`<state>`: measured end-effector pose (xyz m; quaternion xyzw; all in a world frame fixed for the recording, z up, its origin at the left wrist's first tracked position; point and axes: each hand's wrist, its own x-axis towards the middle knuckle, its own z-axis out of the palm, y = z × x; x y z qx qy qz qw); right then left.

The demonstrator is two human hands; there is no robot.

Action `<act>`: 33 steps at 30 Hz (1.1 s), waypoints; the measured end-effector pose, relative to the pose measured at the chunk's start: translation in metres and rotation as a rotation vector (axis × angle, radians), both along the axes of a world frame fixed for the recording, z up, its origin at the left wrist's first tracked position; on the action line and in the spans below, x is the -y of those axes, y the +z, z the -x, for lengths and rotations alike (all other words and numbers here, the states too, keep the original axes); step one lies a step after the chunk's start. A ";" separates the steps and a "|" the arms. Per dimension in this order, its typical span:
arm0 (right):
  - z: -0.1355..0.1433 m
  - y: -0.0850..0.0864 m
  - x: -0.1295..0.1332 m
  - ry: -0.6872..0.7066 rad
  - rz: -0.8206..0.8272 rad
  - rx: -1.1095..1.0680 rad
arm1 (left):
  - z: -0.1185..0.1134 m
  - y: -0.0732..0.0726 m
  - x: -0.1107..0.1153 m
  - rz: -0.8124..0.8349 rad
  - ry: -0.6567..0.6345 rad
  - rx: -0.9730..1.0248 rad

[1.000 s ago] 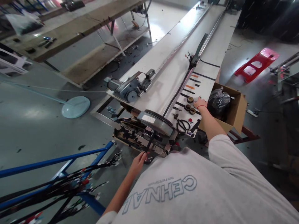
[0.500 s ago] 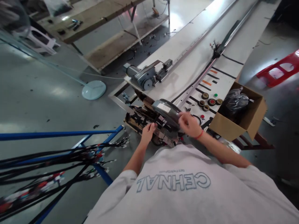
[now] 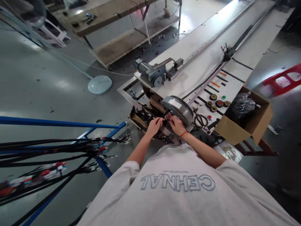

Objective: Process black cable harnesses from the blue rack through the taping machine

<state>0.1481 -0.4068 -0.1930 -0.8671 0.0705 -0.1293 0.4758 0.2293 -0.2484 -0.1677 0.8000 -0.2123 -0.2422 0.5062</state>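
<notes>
Both hands are in front of the grey round machine (image 3: 180, 108) at the near end of the long white bench. My left hand (image 3: 155, 125) is closed, fingertips pinched at the machine's front; whatever they hold is too small to make out. My right hand (image 3: 176, 125) is closed too, beside the left, close under the machine's round housing. Its fingers touch a small part there that I cannot name. Black-handled scissors (image 3: 200, 120) lie on the bench to the right of the machine.
Several tape rolls (image 3: 213, 97) sit on the white bench (image 3: 188, 81). An open cardboard box (image 3: 231, 130) with a plastic bag stands at right. A grey motor unit (image 3: 152, 73) is mounted behind. At left, a blue rack (image 3: 104, 166) carries black cable bundles. A red stool (image 3: 282, 78) is far right.
My right hand has moved left and down from the side of the round housing to its front, near my left hand. The scissors now show fully. The view has shifted slightly.
</notes>
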 end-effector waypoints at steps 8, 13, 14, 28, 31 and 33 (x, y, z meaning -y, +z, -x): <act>-0.018 0.025 0.000 0.138 0.164 -0.045 | 0.010 -0.016 0.001 -0.174 -0.201 0.179; -0.030 0.042 -0.018 0.171 0.364 -0.094 | 0.024 -0.011 0.006 -0.352 -0.154 0.266; -0.028 0.043 -0.022 0.164 0.378 -0.118 | 0.027 -0.009 0.006 -0.376 -0.141 0.294; 0.087 0.020 0.168 -1.078 0.001 -0.605 | 0.079 -0.083 -0.086 -0.194 -0.055 -0.153; 0.090 -0.013 0.172 -1.307 -0.087 -0.634 | 0.081 -0.065 -0.097 -0.153 0.044 -0.135; 0.091 -0.030 0.172 -1.372 -0.077 -0.591 | 0.081 -0.054 -0.100 -0.129 0.094 -0.114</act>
